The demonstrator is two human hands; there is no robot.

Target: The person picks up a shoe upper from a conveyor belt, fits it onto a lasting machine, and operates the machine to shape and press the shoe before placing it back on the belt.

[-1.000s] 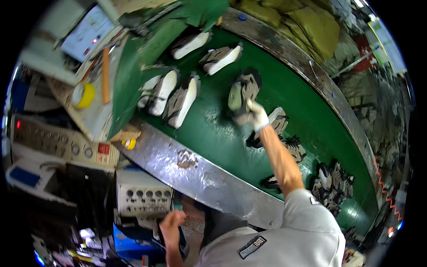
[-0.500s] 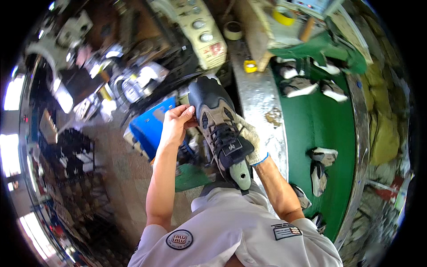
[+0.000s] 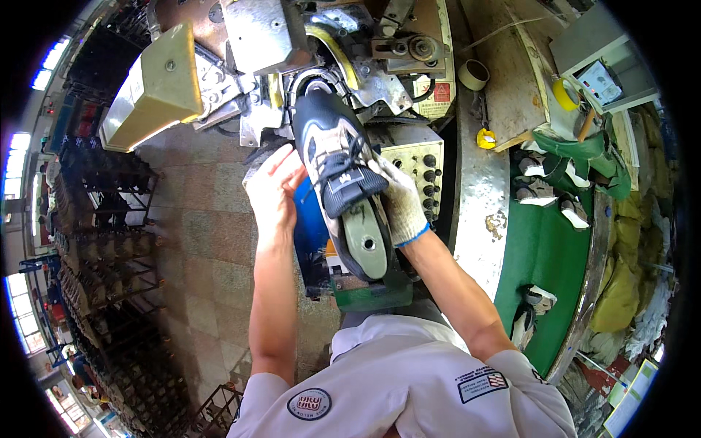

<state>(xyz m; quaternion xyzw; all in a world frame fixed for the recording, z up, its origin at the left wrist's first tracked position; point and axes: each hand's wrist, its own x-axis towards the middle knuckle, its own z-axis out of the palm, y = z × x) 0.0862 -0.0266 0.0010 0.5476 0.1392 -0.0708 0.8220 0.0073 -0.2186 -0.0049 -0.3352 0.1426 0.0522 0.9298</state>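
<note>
A black and beige lace-up shoe upper is stretched over a green shoe last, whose heel end with a round hole faces me. Its black toe points away, up against the metal jaws of a machine. My right hand, in a white knit glove with a blue cuff edge, grips the right side of the shoe; its fingertips are partly hidden behind it. Bare, my left hand has its fingers curled against the shoe's left side near the toe.
Right of the shoe is a cream control panel with black knobs. Beyond a metal ledge, several shoes lie on a green surface. A yellow tape measure sits by a tape roll. Shoe racks stand left.
My view has turned toward the machine, and both hands have carried the shoe forward to its jaws. The left hand stays by the toe; the gloved right hand keeps its side grip.
</note>
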